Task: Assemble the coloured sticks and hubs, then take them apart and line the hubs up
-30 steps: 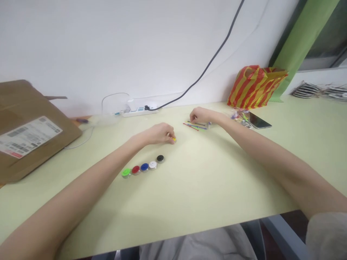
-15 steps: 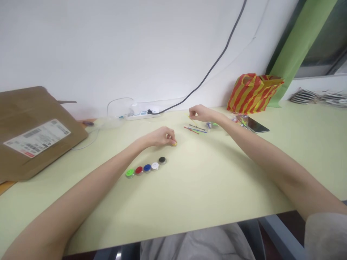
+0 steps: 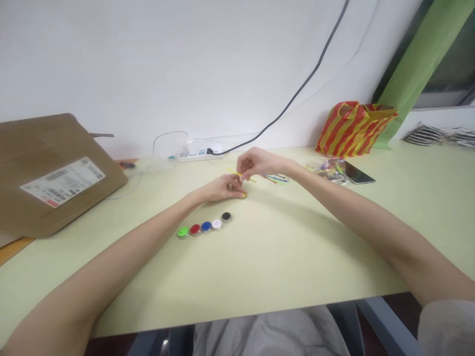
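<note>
My left hand (image 3: pixel 224 189) pinches a small yellow-topped round piece (image 3: pixel 244 195) on the pale green table. Just above and to the right of it, my right hand (image 3: pixel 252 163) holds a thin yellow stick (image 3: pixel 249 179) between its fingertips. Nearer me, small round pieces lie in a slanting row: green (image 3: pixel 183 232), red (image 3: pixel 195 229), blue (image 3: pixel 206 227), white (image 3: pixel 217 225) and black (image 3: pixel 226 216). Behind my right wrist lie several thin coloured sticks (image 3: pixel 272 178), partly hidden.
A brown cardboard package (image 3: pixel 44 173) lies at the left. A white power strip (image 3: pixel 200 155) sits by the wall. To the right are clear plastic packets (image 3: pixel 328 169), a dark phone (image 3: pixel 359 173), a red-and-yellow striped bag (image 3: pixel 354 129) and striped bundles (image 3: pixel 425 134).
My right hand has moved left with the yellow stick, from beside the loose sticks to my left hand. My left hand still pinches the yellow piece. The view has shifted slightly.
</note>
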`<action>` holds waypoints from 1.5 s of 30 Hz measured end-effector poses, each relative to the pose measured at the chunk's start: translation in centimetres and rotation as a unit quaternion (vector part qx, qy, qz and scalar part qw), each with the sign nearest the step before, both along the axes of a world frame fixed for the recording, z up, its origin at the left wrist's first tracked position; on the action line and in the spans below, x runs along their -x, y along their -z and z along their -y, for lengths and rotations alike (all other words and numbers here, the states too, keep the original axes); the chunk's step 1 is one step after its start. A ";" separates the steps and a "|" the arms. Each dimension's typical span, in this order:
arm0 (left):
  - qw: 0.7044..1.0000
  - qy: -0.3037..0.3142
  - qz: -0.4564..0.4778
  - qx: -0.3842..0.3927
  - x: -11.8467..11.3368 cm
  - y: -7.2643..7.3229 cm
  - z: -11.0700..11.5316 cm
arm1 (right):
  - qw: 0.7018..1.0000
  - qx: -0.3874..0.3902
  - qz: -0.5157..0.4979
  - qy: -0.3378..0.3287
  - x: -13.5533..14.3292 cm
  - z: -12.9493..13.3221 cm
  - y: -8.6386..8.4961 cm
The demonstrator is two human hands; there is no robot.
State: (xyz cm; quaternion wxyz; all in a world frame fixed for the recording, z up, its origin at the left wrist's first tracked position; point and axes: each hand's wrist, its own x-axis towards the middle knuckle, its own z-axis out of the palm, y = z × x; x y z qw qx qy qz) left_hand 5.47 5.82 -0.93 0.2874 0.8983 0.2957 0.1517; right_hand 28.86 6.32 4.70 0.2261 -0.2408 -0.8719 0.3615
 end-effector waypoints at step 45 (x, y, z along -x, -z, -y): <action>0.991 -0.023 -0.059 0.114 1.1 -2.0 -0.9 | 0.933 0.314 0.062 0.166 0.8 -1.1 5.3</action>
